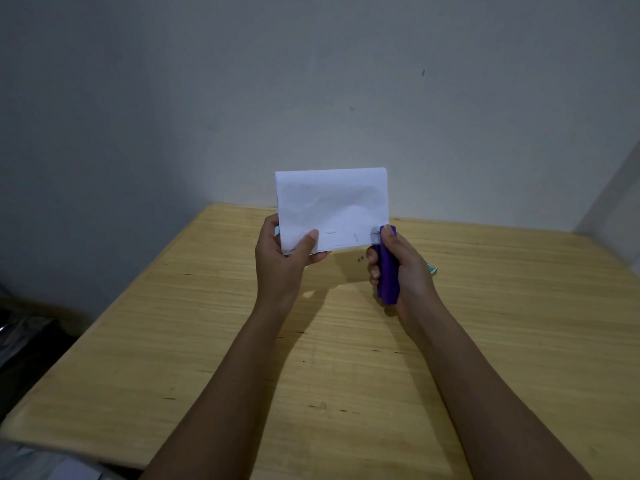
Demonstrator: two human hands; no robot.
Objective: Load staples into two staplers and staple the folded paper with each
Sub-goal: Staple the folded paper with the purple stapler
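My left hand (282, 259) holds the folded white paper (332, 207) upright above the table, pinching its lower left corner with the thumb in front. My right hand (398, 268) grips a purple stapler (387, 275), whose nose meets the paper's lower right corner. Small dark marks that look like staples show along the paper's lower edge. The second stapler is not visible.
Both hands hover over a light wooden table (207, 341) that stands against a grey wall. A small teal and white packet (431, 268) peeks out behind my right hand. Two tiny dark bits (360, 259) lie on the table under the paper. Dark clutter sits off the left edge.
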